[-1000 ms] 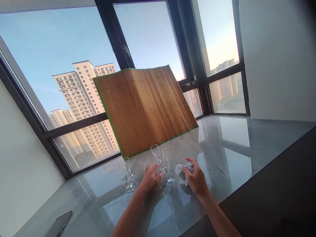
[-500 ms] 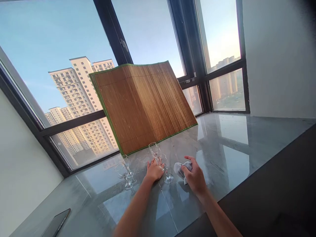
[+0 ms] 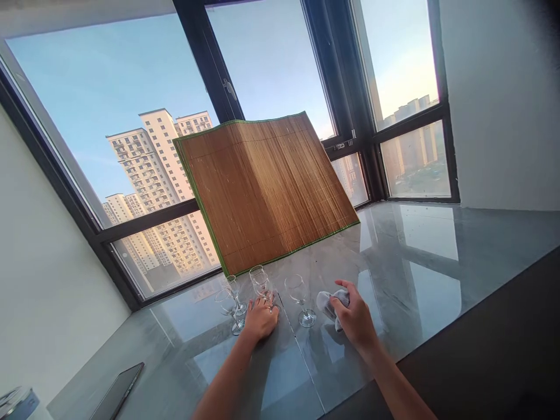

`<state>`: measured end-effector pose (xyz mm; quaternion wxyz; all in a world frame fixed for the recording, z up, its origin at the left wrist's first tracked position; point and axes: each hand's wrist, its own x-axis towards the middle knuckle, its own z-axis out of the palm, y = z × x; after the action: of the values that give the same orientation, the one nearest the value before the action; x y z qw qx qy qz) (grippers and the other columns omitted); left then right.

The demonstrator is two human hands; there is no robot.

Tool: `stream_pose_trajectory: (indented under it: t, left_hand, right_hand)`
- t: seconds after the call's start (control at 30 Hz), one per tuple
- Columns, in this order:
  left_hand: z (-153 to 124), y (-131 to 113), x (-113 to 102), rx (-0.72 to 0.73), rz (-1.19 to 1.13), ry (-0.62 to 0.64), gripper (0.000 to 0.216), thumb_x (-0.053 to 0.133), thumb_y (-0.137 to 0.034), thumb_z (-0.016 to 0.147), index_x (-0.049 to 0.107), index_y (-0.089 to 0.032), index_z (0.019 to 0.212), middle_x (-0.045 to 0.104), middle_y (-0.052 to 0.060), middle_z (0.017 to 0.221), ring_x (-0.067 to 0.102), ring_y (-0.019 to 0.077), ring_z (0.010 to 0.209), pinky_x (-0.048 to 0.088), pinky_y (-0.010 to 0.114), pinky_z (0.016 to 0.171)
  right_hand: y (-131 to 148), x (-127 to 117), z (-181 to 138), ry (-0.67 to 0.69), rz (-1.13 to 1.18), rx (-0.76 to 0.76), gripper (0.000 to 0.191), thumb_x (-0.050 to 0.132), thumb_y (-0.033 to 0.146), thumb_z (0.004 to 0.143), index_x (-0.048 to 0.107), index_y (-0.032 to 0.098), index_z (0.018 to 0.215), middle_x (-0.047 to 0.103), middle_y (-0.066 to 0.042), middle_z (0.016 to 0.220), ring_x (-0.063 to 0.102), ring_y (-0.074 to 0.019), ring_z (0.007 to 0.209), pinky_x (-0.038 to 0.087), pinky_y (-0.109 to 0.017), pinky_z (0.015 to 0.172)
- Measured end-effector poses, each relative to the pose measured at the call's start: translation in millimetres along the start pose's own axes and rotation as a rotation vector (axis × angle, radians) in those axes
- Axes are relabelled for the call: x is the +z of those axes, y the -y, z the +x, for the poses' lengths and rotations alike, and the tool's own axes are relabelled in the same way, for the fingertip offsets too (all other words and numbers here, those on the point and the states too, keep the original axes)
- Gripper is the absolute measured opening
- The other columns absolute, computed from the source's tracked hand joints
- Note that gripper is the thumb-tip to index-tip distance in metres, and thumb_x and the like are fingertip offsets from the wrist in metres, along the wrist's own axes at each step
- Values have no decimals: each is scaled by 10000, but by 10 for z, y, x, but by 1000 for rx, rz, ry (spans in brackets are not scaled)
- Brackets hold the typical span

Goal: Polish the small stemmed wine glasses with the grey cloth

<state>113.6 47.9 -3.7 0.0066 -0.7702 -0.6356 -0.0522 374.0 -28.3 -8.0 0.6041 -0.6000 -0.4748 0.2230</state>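
Observation:
My left hand is closed around the lower part of a clear wine glass, whose bowl rises above the fingers; its foot is hidden. Just left of this hand, two more stemmed glasses, a nearer one and a farther one, stand upright and overlap in view. Another wine glass stands alone between my hands. My right hand grips a bunched light grey cloth over the counter, its index finger raised off the fabric.
The glossy grey counter has a dark front edge at lower right. A green-edged bamboo mat leans against the window frame behind the glasses. A phone lies at lower left, near a partly visible white-and-blue container.
My left hand has moved left with its wine glass, away from the lone glass and closer to the pair. The right hand keeps its hold on the cloth. The view has shifted slightly.

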Motion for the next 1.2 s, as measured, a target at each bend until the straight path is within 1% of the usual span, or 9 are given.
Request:
stream_pose_trajectory:
  t: [0.2,0.4,0.53,0.63,0.8,0.9,0.97,1.1,1.2]
  left_hand:
    - [-81,142,6,-56,-31,-13,600,343,-349,936,335,-196,1517,335,116,1564,247,282,1466,134,529,1188]
    - [-62,231,62,-84,-138,-87,573,429,-373,903,455,-207,1451,304,110,1581,246,272,1468,116,485,1195]
    - [-46,323,64,-63,-284,-111,597,540,-389,840,515,-185,1401,371,119,1549,364,276,1412,213,409,1181]
    - [-58,387,68,-25,-369,-180,566,598,-363,796,575,-188,1333,416,108,1522,391,266,1395,300,370,1145]
    - [-89,468,8,7,-449,-292,517,651,-357,726,640,-183,1213,570,134,1365,500,288,1298,362,407,1105]
    - [-145,471,-53,11,-487,-332,500,665,-395,700,643,-181,1152,584,145,1329,513,312,1274,371,441,1091]
    - [-217,418,-51,-50,-518,-377,496,658,-388,705,607,-177,1151,581,149,1310,515,315,1260,383,444,1079]
    - [-397,168,77,-347,-609,-557,396,559,-329,797,479,-200,1163,576,123,1181,566,260,1113,459,394,982]
    - [-483,-26,129,-451,-653,-601,392,589,-331,789,422,-211,1122,543,107,1102,560,242,1023,479,367,930]
  right_hand:
    - [-3,-2,1,7,-6,-8,444,493,384,790,588,191,1179,677,-40,843,631,-226,764,465,-299,716]
    - [4,-10,1,72,-13,25,430,481,396,806,582,205,1177,668,-25,811,625,-218,721,454,-284,654]
    - [-6,-2,-1,55,-21,13,443,494,399,789,593,195,1169,676,-29,822,631,-221,745,459,-285,676]
    - [-21,11,2,49,-24,9,435,494,392,790,595,195,1164,678,-29,825,631,-217,745,460,-286,692]
    - [-20,22,6,48,-29,-2,428,495,379,793,598,194,1164,677,-30,820,635,-216,743,459,-285,695]
    - [1,17,1,46,-29,2,436,498,386,790,600,188,1165,684,-35,830,637,-219,752,462,-289,699]
    - [15,10,-3,44,-30,0,441,493,391,793,603,185,1167,687,-32,815,637,-220,743,461,-289,691]
    - [24,6,-3,45,-29,-6,444,488,378,790,608,179,1168,683,-23,771,633,-219,710,459,-290,670]
    - [23,9,-7,46,-31,-14,441,493,373,786,608,174,1162,681,-25,769,634,-221,708,460,-290,667]
